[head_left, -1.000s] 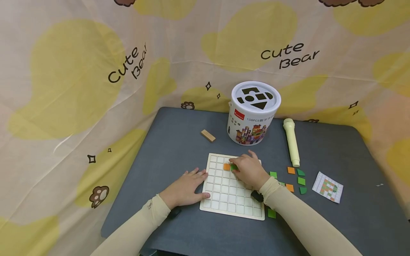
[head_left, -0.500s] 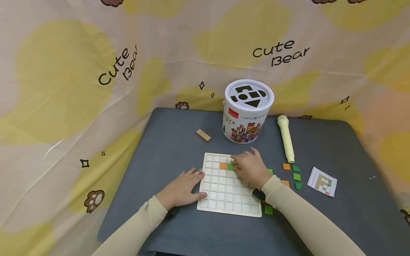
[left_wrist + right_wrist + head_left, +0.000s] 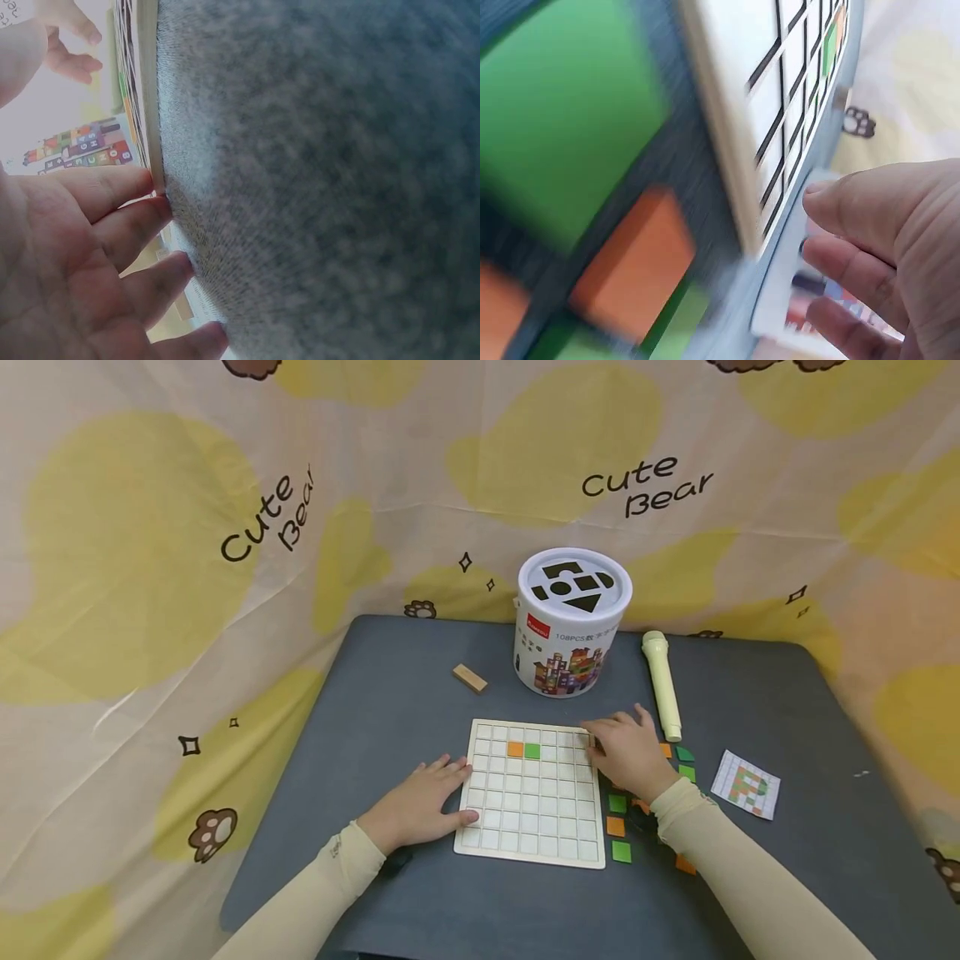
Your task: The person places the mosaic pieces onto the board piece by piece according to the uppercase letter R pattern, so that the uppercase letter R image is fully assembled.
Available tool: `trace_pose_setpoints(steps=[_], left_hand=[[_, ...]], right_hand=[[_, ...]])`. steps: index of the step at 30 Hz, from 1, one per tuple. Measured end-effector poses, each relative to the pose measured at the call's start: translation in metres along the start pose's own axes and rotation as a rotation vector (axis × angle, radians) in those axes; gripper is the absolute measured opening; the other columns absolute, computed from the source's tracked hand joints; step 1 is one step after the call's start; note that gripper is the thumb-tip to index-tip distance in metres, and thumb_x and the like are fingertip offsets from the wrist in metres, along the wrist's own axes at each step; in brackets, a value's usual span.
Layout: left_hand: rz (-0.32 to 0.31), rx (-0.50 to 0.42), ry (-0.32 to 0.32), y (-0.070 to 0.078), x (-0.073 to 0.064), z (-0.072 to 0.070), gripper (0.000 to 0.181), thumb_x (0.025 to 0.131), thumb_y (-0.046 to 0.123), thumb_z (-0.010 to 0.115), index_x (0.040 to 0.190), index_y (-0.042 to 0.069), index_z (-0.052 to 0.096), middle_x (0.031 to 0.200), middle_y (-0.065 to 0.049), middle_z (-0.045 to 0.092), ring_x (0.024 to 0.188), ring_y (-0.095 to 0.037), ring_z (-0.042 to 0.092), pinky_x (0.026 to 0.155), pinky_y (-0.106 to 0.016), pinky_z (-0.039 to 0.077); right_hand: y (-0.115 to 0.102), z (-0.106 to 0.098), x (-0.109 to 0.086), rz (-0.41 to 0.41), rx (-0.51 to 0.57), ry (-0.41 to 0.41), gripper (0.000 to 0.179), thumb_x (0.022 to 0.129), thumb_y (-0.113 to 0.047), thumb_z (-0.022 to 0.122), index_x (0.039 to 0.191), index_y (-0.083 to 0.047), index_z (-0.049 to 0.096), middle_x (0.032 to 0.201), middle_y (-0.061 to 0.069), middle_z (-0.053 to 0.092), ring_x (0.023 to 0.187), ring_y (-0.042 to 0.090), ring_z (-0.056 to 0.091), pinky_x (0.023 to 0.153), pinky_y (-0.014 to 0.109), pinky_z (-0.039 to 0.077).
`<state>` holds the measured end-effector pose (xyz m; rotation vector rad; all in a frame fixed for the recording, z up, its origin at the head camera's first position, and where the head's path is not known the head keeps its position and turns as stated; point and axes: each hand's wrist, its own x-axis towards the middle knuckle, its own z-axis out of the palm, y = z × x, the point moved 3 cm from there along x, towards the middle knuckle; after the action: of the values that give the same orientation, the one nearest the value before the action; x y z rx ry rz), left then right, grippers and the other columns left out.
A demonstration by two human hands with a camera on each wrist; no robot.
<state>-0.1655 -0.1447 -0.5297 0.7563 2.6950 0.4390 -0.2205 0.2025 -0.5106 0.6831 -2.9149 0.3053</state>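
Head view: on a dark worktop (image 3: 420,893), a white gridded board (image 3: 529,800) lay in front of the person, with an orange tile (image 3: 515,749) and a green tile (image 3: 532,751) side by side in its second row from the top. The left hand (image 3: 416,806), fingers straight, rested at the board's left edge. The right hand (image 3: 630,752) was by the upper right corner, near loose tiles (image 3: 617,804); a pattern card (image 3: 746,785) lay farther right.

Left wrist view: fingertips (image 3: 154,182) met the board's edge, seemingly steadying it.

Right wrist view: thumb and fingers stood apart, with no tile visible between them. The step appeared to be laying tiles to match the card, between placements; the next move would call for pinching one loose tile and seating it squarely in its cell.
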Motion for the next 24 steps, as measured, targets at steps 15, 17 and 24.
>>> trace_pose_setpoints(steps=[15, 17, 24], left_hand=[[0.0, -0.005, 0.008, -0.003, 0.001, 0.002, 0.086, 0.1, 0.067, 0.06, 0.163, 0.01, 0.046, 0.169, -0.006, 0.039, 0.159, -0.033, 0.028, 0.124, -0.062, 0.026], [0.001, -0.008, 0.01, -0.002, 0.001, 0.002, 0.087, 0.1, 0.067, 0.06, 0.163, 0.01, 0.046, 0.169, -0.006, 0.04, 0.159, -0.033, 0.028, 0.124, -0.062, 0.026], [-0.005, -0.013, 0.007, -0.001, 0.002, 0.001, 0.086, 0.1, 0.067, 0.06, 0.164, 0.011, 0.046, 0.169, -0.005, 0.04, 0.159, -0.033, 0.028, 0.124, -0.062, 0.025]], right_hand=[[0.053, -0.012, -0.035, 0.157, -0.01, -0.031, 0.044, 0.09, -0.011, 0.085, 0.132, -0.004, 0.075, 0.118, 0.017, 0.077, 0.115, 0.042, 0.062, 0.113, 0.08, 0.015], [0.06, -0.012, -0.038, 0.176, -0.011, -0.03, 0.044, 0.089, -0.01, 0.084, 0.132, -0.004, 0.075, 0.116, 0.018, 0.077, 0.115, 0.043, 0.061, 0.114, 0.08, 0.014], [0.074, -0.013, -0.047, 0.229, -0.01, -0.058, 0.045, 0.089, -0.01, 0.084, 0.133, -0.003, 0.074, 0.112, 0.019, 0.077, 0.115, 0.045, 0.06, 0.115, 0.079, 0.011]])
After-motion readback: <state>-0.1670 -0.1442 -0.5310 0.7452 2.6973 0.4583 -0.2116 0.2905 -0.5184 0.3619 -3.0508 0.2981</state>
